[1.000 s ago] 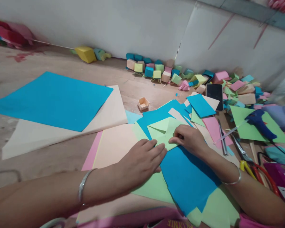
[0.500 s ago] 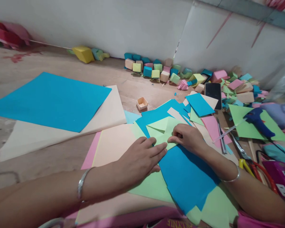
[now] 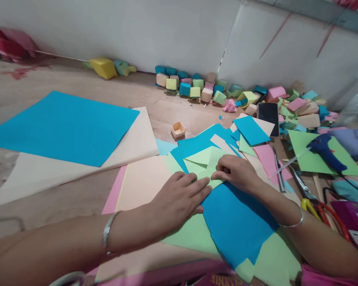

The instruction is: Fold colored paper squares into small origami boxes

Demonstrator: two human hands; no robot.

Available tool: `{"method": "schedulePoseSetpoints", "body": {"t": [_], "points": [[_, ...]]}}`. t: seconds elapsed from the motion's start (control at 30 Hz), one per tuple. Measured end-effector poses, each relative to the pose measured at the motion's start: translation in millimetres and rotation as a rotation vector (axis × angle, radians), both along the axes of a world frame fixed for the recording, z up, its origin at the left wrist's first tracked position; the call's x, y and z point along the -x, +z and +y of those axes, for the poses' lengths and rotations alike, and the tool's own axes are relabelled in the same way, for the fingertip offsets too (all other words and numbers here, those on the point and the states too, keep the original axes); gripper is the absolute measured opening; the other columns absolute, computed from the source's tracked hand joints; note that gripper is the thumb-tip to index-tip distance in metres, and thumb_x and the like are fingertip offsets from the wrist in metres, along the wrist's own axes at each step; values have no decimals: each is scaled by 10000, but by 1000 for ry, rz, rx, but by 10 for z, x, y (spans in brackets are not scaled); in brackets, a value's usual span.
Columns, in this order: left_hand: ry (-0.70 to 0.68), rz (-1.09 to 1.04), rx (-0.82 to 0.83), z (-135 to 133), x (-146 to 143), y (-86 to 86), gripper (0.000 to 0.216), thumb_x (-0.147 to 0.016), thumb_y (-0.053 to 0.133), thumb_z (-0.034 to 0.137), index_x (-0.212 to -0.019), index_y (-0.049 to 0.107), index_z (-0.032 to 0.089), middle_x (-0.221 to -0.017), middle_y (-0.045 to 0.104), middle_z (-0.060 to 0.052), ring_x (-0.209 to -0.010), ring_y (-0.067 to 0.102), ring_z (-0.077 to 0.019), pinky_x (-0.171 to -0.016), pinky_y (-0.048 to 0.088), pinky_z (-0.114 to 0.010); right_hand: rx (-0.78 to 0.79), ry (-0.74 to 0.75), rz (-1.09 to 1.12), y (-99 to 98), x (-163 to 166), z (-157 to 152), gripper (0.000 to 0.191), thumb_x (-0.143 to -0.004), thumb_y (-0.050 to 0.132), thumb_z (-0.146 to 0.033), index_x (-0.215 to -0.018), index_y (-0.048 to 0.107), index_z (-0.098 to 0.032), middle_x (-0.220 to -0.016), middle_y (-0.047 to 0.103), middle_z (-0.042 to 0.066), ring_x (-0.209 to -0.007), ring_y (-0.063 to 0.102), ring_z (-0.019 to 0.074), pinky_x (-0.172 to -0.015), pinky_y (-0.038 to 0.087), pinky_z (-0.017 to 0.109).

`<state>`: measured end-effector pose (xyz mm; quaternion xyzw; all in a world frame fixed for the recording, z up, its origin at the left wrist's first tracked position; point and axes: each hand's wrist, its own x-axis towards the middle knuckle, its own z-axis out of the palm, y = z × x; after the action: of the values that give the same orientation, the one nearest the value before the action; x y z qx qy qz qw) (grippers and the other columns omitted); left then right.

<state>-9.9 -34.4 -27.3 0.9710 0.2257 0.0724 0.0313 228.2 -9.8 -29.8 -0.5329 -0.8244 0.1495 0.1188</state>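
A light green sheet of paper [image 3: 203, 157] with folded flaps lies on top of blue paper [image 3: 235, 218]. My left hand [image 3: 179, 200] lies nearly flat with fingers stretched out, its fingertips resting on the sheet's near edge. Right beside them, my right hand [image 3: 237, 171] is closed, thumb and curled fingers pinching the same edge of the green paper. The tips of both hands almost meet. Part of the folded edge is hidden under the fingers.
Blue [image 3: 65, 127] and cream sheets lie at left. Behind the hands stands a small open paper box [image 3: 178, 129]. Several paper cubes [image 3: 185, 89] line the wall. At right are a phone [image 3: 268, 119], a cutter knife [image 3: 279, 171], a glue gun [image 3: 325, 149] and scissors [image 3: 301, 182].
My left hand has shifted very slightly to the right along the green paper's edge. My right hand keeps its pinch, and the view has moved a little.
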Motion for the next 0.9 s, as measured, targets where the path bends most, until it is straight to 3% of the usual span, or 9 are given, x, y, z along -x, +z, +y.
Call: {"method": "schedulePoseSetpoints", "body": {"t": [0.17, 0.5, 0.63, 0.9], "points": [[6, -78, -80, 82, -8, -39, 256, -961, 439, 177, -1182, 568, 173, -1273, 595, -77, -983, 550, -200, -743, 399, -338, 4, -3, -4, 9, 19, -37, 320, -862, 620, -426, -664, 518, -197, -664, 565, -4, -622, 491, 127, -547, 280, 251], [43, -154, -88, 159, 59, -58, 248, -958, 445, 176, -1145, 606, 161, -1276, 615, -85, -1066, 593, -220, -822, 460, -366, 24, -49, 2, 6, 65, -102, 246, -886, 592, -356, -718, 506, -198, -718, 576, 6, -672, 510, 144, -578, 296, 262], [60, -188, -37, 148, 68, -66, 256, -964, 448, 219, -1153, 616, 178, -1281, 613, -87, -1077, 596, -231, -823, 486, -377, 26, -64, -23, 9, 87, -104, 224, -887, 594, -332, -732, 510, -193, -740, 583, 15, -687, 522, 149, -589, 301, 267], [8, -210, -86, 166, 93, -62, 265, -964, 445, 225, -1121, 648, 160, -1238, 636, -111, -1059, 609, -252, -782, 523, -388, 17, -101, -84, 13, 122, -100, 249, -882, 606, -348, -718, 509, -188, -734, 587, 13, -693, 529, 153, -589, 292, 266]]}}
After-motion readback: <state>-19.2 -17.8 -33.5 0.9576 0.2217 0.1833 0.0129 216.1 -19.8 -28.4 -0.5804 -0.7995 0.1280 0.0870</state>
